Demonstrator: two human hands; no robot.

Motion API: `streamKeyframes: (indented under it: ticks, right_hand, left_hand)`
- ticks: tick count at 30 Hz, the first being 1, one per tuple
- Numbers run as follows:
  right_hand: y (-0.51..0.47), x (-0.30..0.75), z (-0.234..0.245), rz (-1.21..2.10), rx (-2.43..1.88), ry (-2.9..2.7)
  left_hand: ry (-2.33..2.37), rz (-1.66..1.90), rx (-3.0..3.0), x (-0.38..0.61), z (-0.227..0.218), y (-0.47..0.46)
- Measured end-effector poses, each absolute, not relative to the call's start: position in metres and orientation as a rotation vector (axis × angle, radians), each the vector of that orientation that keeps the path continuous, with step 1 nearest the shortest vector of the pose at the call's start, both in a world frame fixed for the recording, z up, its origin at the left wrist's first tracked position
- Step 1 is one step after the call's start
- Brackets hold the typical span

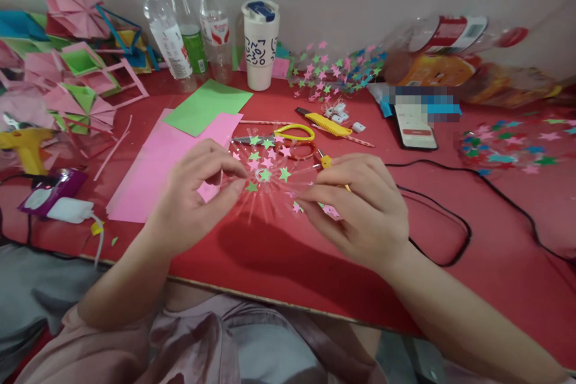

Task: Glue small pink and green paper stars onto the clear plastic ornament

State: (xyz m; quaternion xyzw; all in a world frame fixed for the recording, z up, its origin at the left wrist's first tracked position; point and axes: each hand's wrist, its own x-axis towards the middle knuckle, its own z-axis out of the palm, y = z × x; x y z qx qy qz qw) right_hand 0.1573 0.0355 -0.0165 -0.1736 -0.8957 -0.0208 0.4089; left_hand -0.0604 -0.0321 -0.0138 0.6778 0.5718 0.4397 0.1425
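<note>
A spray of clear plastic strips tipped with pink and green paper stars (265, 175) stands between my hands, fanned out over the red table. My left hand (198, 192) is closed in a pinch at its left side, thumb and forefinger meeting on the strips. On the other side, my right hand (364, 210) also pinches, fingertips close to the spray's right edge; what lies between them is too small to make out. Scissors with yellow and red handles (294, 132) lie just behind the spray. A small yellow-handled tool (324, 161) shows beside my right fingers.
Pink paper (144, 174) and green paper (209, 107) lie left. Bottles (168, 42) and a white cup (261, 48) stand behind. Other items are a yellow cutter (328, 124), a phone (416, 123), a black cable (495, 183), a glue gun (27, 147) and more star sprays (333, 69).
</note>
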Motion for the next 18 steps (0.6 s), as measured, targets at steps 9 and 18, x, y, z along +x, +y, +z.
streamKeyframes:
  ticks: [9, 18]
  right_hand:
    - [0.037, 0.146, -0.035, 0.009, -0.427, -2.365]
    - [0.039, 0.145, -0.038, 0.032, -0.446, -2.398]
  left_hand:
    - [1.844, 1.092, 2.411, -0.045, -0.051, -0.029]
    - [1.907, 1.109, 2.539, -0.039, -0.064, -0.024]
